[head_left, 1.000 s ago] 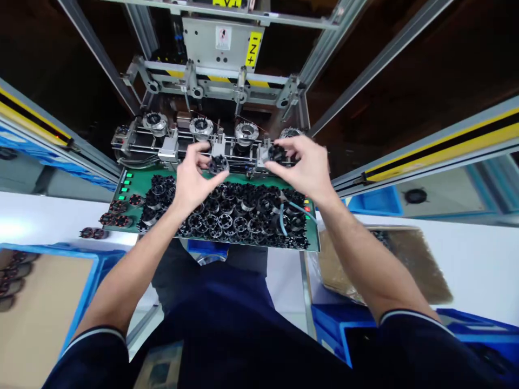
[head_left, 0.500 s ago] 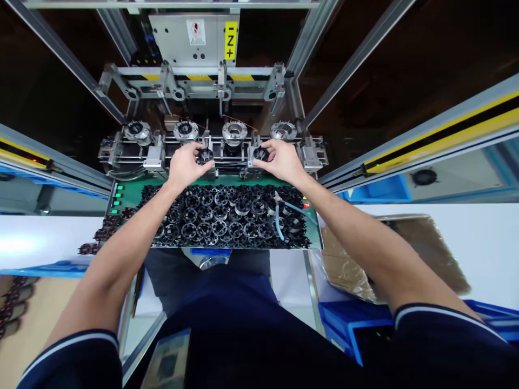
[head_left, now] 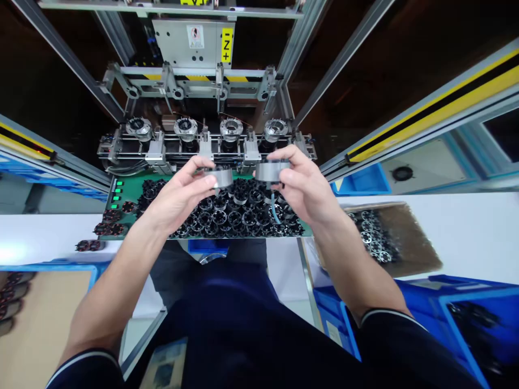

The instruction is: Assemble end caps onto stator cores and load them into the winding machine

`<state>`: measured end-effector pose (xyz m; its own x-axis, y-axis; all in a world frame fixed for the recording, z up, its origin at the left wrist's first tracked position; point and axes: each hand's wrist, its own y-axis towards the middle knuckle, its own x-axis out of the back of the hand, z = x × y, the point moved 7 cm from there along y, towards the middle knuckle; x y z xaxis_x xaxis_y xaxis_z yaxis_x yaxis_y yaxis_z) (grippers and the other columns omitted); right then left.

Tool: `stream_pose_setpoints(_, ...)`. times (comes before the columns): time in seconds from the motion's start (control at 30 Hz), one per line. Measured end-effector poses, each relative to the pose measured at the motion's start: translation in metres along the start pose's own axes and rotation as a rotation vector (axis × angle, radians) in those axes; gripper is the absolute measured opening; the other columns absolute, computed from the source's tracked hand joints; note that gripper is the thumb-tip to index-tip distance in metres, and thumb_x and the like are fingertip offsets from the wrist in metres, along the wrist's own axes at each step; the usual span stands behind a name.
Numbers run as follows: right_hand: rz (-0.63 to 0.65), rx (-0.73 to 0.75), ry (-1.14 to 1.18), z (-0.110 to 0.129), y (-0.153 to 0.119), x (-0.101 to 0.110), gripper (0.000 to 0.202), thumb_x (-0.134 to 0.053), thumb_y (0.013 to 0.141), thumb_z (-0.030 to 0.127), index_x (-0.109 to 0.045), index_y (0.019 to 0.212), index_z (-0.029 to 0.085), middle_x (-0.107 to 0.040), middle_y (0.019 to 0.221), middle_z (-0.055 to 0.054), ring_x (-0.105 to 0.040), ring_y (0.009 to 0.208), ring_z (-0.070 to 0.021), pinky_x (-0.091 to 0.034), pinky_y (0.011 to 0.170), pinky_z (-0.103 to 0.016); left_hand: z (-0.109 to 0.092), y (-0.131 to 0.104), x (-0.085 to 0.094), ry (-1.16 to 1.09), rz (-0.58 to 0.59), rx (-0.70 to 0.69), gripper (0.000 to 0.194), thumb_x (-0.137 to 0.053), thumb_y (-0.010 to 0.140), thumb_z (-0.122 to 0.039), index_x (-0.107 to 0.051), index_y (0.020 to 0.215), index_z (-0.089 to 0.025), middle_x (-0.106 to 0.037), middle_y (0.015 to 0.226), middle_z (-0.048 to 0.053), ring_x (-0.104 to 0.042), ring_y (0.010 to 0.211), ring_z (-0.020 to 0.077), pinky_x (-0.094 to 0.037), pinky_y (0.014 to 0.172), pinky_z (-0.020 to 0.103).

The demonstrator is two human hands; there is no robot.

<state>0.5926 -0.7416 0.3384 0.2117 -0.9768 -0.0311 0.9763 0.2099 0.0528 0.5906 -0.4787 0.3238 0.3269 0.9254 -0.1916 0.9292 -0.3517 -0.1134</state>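
Observation:
My left hand [head_left: 184, 189] grips a metal-sided ring part [head_left: 221, 177] between thumb and fingers. A similar grey ring part [head_left: 270, 171] is held on its side in my right hand [head_left: 302, 183]. Both parts hang over the back of a green tray [head_left: 128, 190], a small gap between them. Many black ring parts [head_left: 219, 217] cover the tray, and a blue-handled tool [head_left: 274, 209] lies among them, partly hidden by my right hand. Behind stand four round metal fixtures, among them the leftmost [head_left: 139, 128] and the rightmost [head_left: 275, 128]; the left two hold black parts.
Metal frame posts [head_left: 336, 67] rise on both sides. At the right lies an open brown box [head_left: 421, 243] with ring parts, near blue bins [head_left: 458, 294]. Finished-looking wound parts [head_left: 90, 246] sit at the left, above a blue-rimmed box [head_left: 94, 275].
Both hands have drawn back from the fixtures toward me and closer together. The held parts have tipped so their metal sides show. The camera view has shifted slightly.

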Motion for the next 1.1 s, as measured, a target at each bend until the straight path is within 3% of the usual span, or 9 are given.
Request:
stream_pose_setpoints(0.1, 0.045, -0.007, 0.115, 0.017, -0.018, -0.019, 0.067, -0.109, 0.076, 0.076, -0.068, 0.107, 0.032, -0.079, 0.103, -0.002, -0.074, 0.086, -0.0230, -0.062, 0.073, -0.037, -0.019, -0.022, -0.013, -0.032, -0.015, -0.020, 0.066, -0.116, 0.077, -0.063, -0.066, 0.098, -0.025, -0.078, 0.106, 0.003, -0.075, 0.097, 0.0192, -0.069, 0.088, 0.031)
stream_pose_setpoints(0.17, 0.083, -0.043, 0.179, 0.024, -0.028, -0.031, 0.069, -0.112, 0.073, 0.071, -0.069, 0.110, 0.033, -0.078, 0.101, 0.000, -0.064, 0.071, -0.0172, -0.054, 0.058, -0.030, -0.026, -0.033, -0.022, -0.111, 0.019, 0.000, 0.070, -0.120, 0.069, -0.065, -0.071, 0.099, -0.025, -0.075, 0.100, 0.001, -0.067, 0.084, 0.0147, -0.064, 0.074, 0.026)
stream_pose_setpoints(0.33, 0.199, -0.102, 0.291, 0.035, -0.047, -0.054, 0.077, -0.115, 0.073, 0.065, -0.080, 0.134, 0.035, -0.078, 0.101, 0.001, -0.051, 0.050, -0.0090, -0.041, 0.038, -0.026, -0.029, -0.057, -0.042, -0.258, 0.164, 0.101, 0.071, -0.117, 0.078, -0.061, -0.090, 0.136, -0.029, -0.071, 0.093, 0.000, -0.048, 0.061, 0.0066, -0.059, 0.059, 0.022)
stream_pose_setpoints(0.43, 0.235, -0.089, 0.313, 0.036, -0.052, -0.059, 0.070, -0.120, 0.068, 0.060, -0.084, 0.119, 0.030, -0.080, 0.098, 0.001, -0.047, 0.041, -0.0060, -0.037, 0.031, -0.025, -0.025, -0.063, -0.045, -0.296, 0.179, 0.117, 0.064, -0.118, 0.077, -0.061, -0.093, 0.126, -0.027, -0.074, 0.094, 0.000, -0.039, 0.055, 0.0025, -0.058, 0.055, 0.020)
stream_pose_setpoints(0.57, 0.203, -0.084, 0.328, 0.034, -0.053, -0.059, 0.066, -0.122, 0.068, 0.043, -0.083, 0.119, 0.029, -0.087, 0.120, -0.003, -0.055, 0.044, -0.0060, -0.039, 0.031, -0.023, -0.022, -0.063, -0.037, -0.281, 0.117, 0.114, 0.066, -0.119, 0.073, -0.063, -0.093, 0.122, -0.026, -0.080, 0.101, 0.001, -0.037, 0.052, 0.0003, -0.056, 0.051, 0.019)
stream_pose_setpoints(0.7, 0.203, -0.107, 0.313, 0.033, -0.054, -0.063, 0.068, -0.119, 0.072, 0.037, -0.082, 0.129, 0.030, -0.085, 0.122, -0.003, -0.059, 0.052, -0.0070, -0.053, 0.041, -0.025, -0.024, -0.058, -0.030, -0.214, 0.061, 0.094, 0.059, -0.112, 0.078, -0.054, -0.091, 0.125, -0.027, -0.083, 0.109, 0.004, -0.045, 0.054, 0.0028, -0.055, 0.048, 0.021)
stream_pose_setpoints(0.87, 0.111, -0.102, 0.255, 0.028, -0.049, -0.058, 0.071, -0.119, 0.071, 0.050, -0.084, 0.130, 0.033, -0.077, 0.108, 0.000, -0.056, 0.056, -0.0090, -0.058, 0.046, -0.029, -0.020, -0.050, -0.024, -0.095, 0.014, 0.036, 0.048, -0.101, 0.093, -0.059, -0.083, 0.126, -0.030, -0.080, 0.112, 0.004, -0.069, 0.073, 0.0136, -0.059, 0.055, 0.024)
stream_pose_setpoints(0.97, 0.077, -0.099, 0.254, 0.021, -0.042, -0.055, 0.070, -0.120, 0.067, 0.055, -0.085, 0.123, 0.032, -0.073, 0.100, 0.001, -0.056, 0.057, -0.0100, -0.057, 0.045, -0.029, -0.012, -0.043, -0.020, -0.095, 0.008, 0.051, 0.056, -0.105, 0.092, -0.061, -0.084, 0.136, -0.033, -0.079, 0.112, 0.003, -0.073, 0.081, 0.0154, -0.063, 0.061, 0.025)
stream_pose_setpoints(1.1, 0.043, -0.118, 0.216, 0.012, -0.031, -0.043, 0.069, -0.117, 0.074, 0.055, -0.083, 0.130, 0.031, -0.075, 0.108, 0.000, -0.063, 0.062, -0.0106, -0.061, 0.051, -0.029, -0.003, -0.029, -0.012, -0.065, 0.023, 0.080, 0.062, -0.102, 0.093, -0.066, -0.087, 0.138, -0.026, -0.083, 0.120, 0.009, -0.079, 0.092, 0.0216, -0.067, 0.067, 0.031)
